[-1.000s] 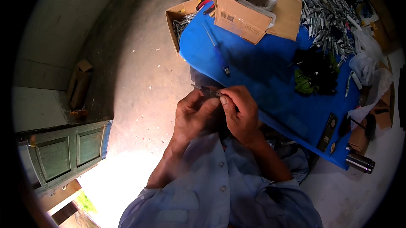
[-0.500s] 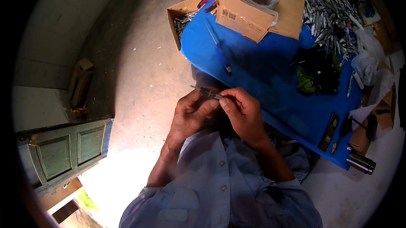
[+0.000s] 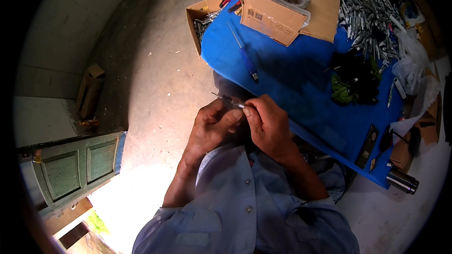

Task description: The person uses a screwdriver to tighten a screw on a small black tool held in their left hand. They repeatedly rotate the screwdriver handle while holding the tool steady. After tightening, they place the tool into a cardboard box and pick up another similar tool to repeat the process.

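Both hands meet in the middle of the frame, just above the person's blue shirt. The left hand and the right hand are touching each other. Between them they hold a thin pen-like stick. Its pointed end sticks out toward the upper left, over the gray floor. The right hand's grip is pressed together, pinching the near end of the stick with thumb and fingers. The left hand's grip curls under the stick and props it up. I cannot tell what the small part at the pinch is.

The blue tabletop lies just beyond the hands, in the upper right. A long blue screwdriver lies on it. Cardboard boxes stand at its far edge, and a heap of silver sticks fills the top right corner.

The stick is thin and held over bare floor, not over the tabletop. If a finger slips, I think it could fall and roll away. Pushing too hard might bend the fine tip.
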Demonstrator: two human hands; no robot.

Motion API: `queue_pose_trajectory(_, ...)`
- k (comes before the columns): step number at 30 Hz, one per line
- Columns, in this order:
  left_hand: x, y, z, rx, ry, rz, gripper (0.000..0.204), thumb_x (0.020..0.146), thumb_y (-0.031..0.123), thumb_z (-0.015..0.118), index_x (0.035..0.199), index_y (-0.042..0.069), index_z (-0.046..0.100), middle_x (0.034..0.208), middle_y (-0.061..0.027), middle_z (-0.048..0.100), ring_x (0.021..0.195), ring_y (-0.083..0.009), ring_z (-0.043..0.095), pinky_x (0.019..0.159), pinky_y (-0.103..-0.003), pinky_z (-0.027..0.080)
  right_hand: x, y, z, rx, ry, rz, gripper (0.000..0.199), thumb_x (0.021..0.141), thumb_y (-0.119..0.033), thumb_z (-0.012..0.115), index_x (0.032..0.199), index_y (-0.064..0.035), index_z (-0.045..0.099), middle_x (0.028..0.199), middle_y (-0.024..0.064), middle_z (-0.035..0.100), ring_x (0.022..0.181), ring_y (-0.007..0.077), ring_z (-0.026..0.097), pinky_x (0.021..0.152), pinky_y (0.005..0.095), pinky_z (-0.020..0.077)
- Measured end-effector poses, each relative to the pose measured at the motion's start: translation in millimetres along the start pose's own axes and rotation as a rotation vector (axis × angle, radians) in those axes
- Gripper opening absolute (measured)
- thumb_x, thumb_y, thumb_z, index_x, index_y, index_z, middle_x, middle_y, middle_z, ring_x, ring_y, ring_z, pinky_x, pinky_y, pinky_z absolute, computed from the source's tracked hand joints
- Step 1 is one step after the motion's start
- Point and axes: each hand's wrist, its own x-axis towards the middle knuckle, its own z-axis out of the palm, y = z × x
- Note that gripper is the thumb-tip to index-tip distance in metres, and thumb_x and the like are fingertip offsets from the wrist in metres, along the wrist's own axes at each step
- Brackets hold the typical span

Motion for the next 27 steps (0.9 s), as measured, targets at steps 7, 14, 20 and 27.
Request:
queue_pose_trajectory(7, 1, 0, -4, 0.043, -0.048, -0.02, 0.03, 0.101, 0.023, 0.072, 0.114, -0.003, 0.067, 0.087, -0.0047, 0.069, 0.075, -0.0109, 0.064, 0.067, -0.025, 0.055, -6, 5, -4, 0.22, -0.116, 0.238, 0.013, 0.098, -0.01, 0.063, 0.096, 0.0021, 0.062, 0.086, 0.0163, 0.065, 0.072, 0.0253, 0.064, 0.067, 0.0366, 0.0501)
queue_pose_trajectory(14, 1, 4, -5, -0.007, -0.103, -0.048, 0.03, 0.102, 0.025, 0.07, 0.115, -0.002, 0.066, 0.089, -0.0045, 0.069, 0.077, -0.0108, 0.064, 0.069, -0.025, 0.055, -2, -3, -10, 0.554, -0.215, 0.431, 0.015, 0.101, -0.012, 0.062, 0.098, 0.0025, 0.061, 0.088, 0.0047, 0.066, 0.084, 0.0093, 0.06, 0.077, 0.0289, 0.0507)
queue_pose_trajectory(20, -1, 3, -9, -0.096, -0.099, -0.068, 0.032, 0.102, 0.025, 0.07, 0.117, -0.002, 0.068, 0.089, -0.0048, 0.07, 0.077, -0.0118, 0.066, 0.066, -0.025, 0.056, 2, -11, -21, 0.625, -0.334, 0.483, 0.013, 0.1, -0.011, 0.063, 0.097, 0.0015, 0.062, 0.091, 0.0038, 0.067, 0.086, 0.0074, 0.059, 0.079, 0.0264, 0.0497)
queue_pose_trajectory(27, 5, 2, -22, -0.159, -0.024, 0.009, 0.045, 0.097, 0.031, 0.076, 0.123, -0.005, 0.067, 0.087, -0.0059, 0.07, 0.073, -0.0126, 0.066, 0.062, -0.026, 0.056, 0, -2, -27, 0.688, -0.362, 0.625, 0.011, 0.098, -0.01, 0.067, 0.098, 0.001, 0.067, 0.088, -0.001, 0.065, 0.085, 0.0044, 0.057, 0.075, 0.0235, 0.0471)
